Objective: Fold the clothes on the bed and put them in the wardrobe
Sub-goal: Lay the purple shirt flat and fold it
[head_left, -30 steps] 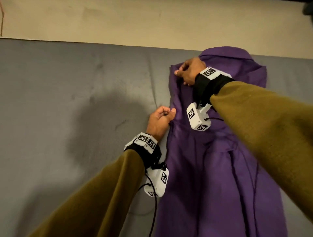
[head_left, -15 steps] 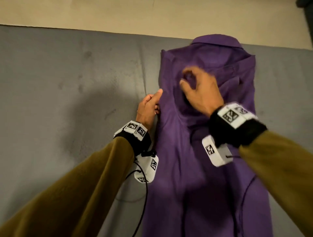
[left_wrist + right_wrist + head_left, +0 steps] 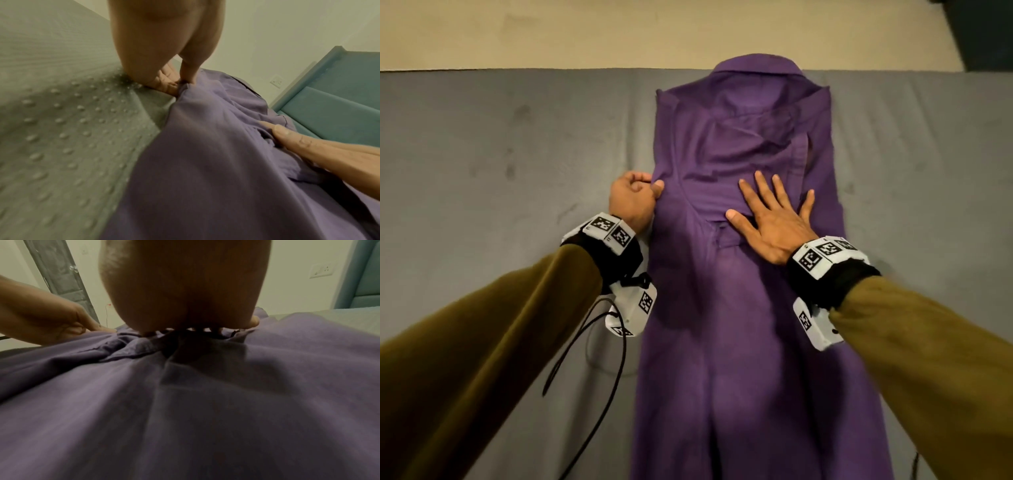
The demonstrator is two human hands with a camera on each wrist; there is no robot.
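A purple shirt (image 3: 739, 308) lies lengthwise on the grey bed (image 3: 500, 171), collar at the far end, both sides folded inward over its middle. My left hand (image 3: 635, 198) pinches the shirt's left edge between thumb and curled fingers; the left wrist view shows the pinch on the purple fabric (image 3: 216, 162) by my left hand (image 3: 180, 84). My right hand (image 3: 774, 216) lies flat on the folded sleeve in the shirt's middle, fingers spread and straight. In the right wrist view the palm of my right hand (image 3: 185, 305) presses onto the shirt (image 3: 185, 402).
Beige floor (image 3: 619, 31) runs beyond the bed's far edge. A dark object (image 3: 983, 31) stands at the top right corner. A teal padded headboard (image 3: 329, 100) is to the right. A grey door (image 3: 59, 272) is on the left. Black cables (image 3: 592, 359) hang from my left wrist.
My right hand left the shirt's upper left corner, moved toward me and to the right, and now lies flat on the middle. The left hand keeps its pinch on the left edge.
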